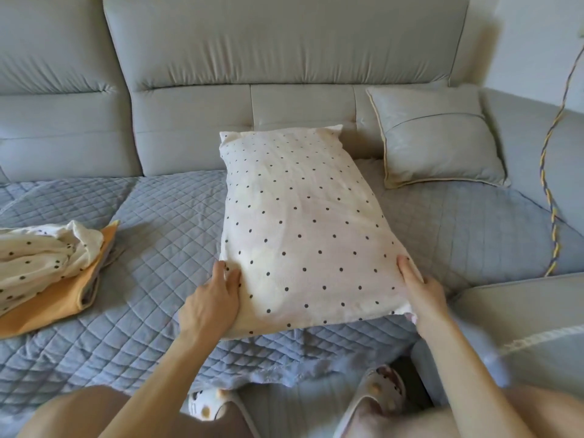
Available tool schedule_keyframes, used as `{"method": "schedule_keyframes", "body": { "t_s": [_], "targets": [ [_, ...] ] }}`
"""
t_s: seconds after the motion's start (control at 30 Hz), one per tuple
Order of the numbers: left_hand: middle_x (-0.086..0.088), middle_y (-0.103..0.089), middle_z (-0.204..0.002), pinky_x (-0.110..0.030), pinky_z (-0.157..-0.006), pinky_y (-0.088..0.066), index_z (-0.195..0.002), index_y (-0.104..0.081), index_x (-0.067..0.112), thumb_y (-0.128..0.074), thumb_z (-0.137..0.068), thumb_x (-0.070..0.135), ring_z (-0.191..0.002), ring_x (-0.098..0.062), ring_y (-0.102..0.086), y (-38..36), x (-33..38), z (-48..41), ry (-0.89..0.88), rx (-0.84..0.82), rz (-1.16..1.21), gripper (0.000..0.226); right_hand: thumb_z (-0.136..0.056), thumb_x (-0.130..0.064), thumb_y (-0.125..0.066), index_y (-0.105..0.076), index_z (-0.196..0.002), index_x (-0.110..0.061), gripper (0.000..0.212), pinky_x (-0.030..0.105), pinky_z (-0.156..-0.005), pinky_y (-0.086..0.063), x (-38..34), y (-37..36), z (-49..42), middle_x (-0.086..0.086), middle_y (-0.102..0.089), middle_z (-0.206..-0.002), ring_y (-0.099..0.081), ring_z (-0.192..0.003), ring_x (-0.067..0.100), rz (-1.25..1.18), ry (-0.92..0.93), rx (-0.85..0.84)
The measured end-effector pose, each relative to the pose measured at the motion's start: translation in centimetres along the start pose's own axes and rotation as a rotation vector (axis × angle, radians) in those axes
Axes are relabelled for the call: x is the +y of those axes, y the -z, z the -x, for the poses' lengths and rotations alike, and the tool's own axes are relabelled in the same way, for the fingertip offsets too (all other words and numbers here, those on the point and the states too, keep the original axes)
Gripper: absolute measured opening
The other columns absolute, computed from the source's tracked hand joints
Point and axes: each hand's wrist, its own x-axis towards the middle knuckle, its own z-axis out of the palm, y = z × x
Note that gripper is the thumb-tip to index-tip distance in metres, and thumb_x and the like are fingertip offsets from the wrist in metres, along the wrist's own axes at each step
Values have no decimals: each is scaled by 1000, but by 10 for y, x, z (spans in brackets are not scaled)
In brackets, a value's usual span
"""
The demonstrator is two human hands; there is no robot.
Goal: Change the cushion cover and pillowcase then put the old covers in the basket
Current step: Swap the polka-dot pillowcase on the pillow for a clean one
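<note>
Left hand (211, 300), right hand (422, 294), pressing dotted pillow (303, 229)

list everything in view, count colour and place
pillow: one, cream with dark dots, middle of the seat
cushion: one, grey with gold piping, leaning on the backrest, right
loose dotted cover: one, cream with dark dots, crumpled, left
orange cover: one, orange, under the dotted cover
quilted mat: one, blue-grey, over the seat
sofa: one, pale grey
braided cord: one, yellow and blue, far right
slippers: two, pale, bottom edge
left hand: one, on the pillow's near left edge
right hand: one, on its near right edge
</note>
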Motion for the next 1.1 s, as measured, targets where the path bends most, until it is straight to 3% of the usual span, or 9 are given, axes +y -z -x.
{"method": "schedule_keyframes", "body": {
  "t_s": [0.13,0.3,0.37,0.47,0.53,0.63,0.83,0.93,1.1],
  "targets": [
    [-10,-44,-138,-39,-61,-53,-148,-23,36,-15,-91,72,-96,-34,-64,2,1,21,-179,169,-76,68,-82,-58,-70,-59,-123,-25,54,37,-71,-53,37,-3,36,3,-68,-111,-65,-87,21,-479,-199,-153],
    [-14,-27,-160,-72,-102,-28,-150,-37,33,-67,-63,79,-143,-39,-32,-10,26,36,-883,329,-546,104,-93,-30,-68,-64,-116,-15,28,32,-61,-54,27,-17,66,9,-70,-108,-64,-81,19,-506,-132,-193],
    [-12,-40,-151,-68,-97,-39,-142,-45,26,-82,-62,53,-134,-37,-43,-5,45,27,-1024,298,-605,93,-95,-39,-63,-63,-102,-9,31,25,-48,-48,8,-10,61,7,-68,-85,-59,-63,16,-371,2,-51],
    [-1,-68,-90,-38,-54,-55,-95,-67,21,-87,-70,33,-71,-23,-65,26,78,12,-1237,373,-465,34,-95,-47,-59,-67,-86,-8,41,30,-53,-50,-19,14,52,8,-69,-74,-63,-59,20,-244,160,75],
    [5,-63,-65,-33,-43,-50,-82,-65,21,-78,-82,33,-49,-23,-58,59,110,8,-1139,397,-288,17,-96,-40,-61,-70,-87,-11,32,34,-59,-53,-32,25,56,11,-74,-83,-67,-67,21,-327,198,19],
    [-2,-64,-81,-39,-64,-51,-102,-61,27,-50,-98,40,-73,-31,-60,101,154,-7,-787,318,27,18,-90,-49,-63,-67,-110,-20,36,32,-70,-57,-26,12,87,3,-72,-102,-69,-85,17,-430,256,-207],
    [3,-62,-78,-35,-68,-46,-102,-58,25,-43,-102,31,-79,-22,-58,123,180,-10,-803,142,206,16,-84,-67,-58,-26,-151,-46,77,50,-118,-26,29,-73,124,4,1,-165,-14,-149,28,457,916,9],
    [10,-59,-73,-26,-54,-38,-97,-58,26,-43,-103,31,-66,-11,-54,139,187,-9,-756,76,262,17,-84,-54,-64,-40,-146,-43,67,62,-108,-34,2,-98,105,10,-8,-165,-23,-142,44,450,1065,127],
    [5,-58,-71,-26,-63,-43,-88,-61,29,-49,-101,33,-65,-13,-53,197,217,1,-905,40,416,18,-85,-45,-63,-43,-137,-44,56,50,-76,-46,-114,-132,92,-3,-40,-144,-39,-126,37,635,1104,282]
  ]
}}
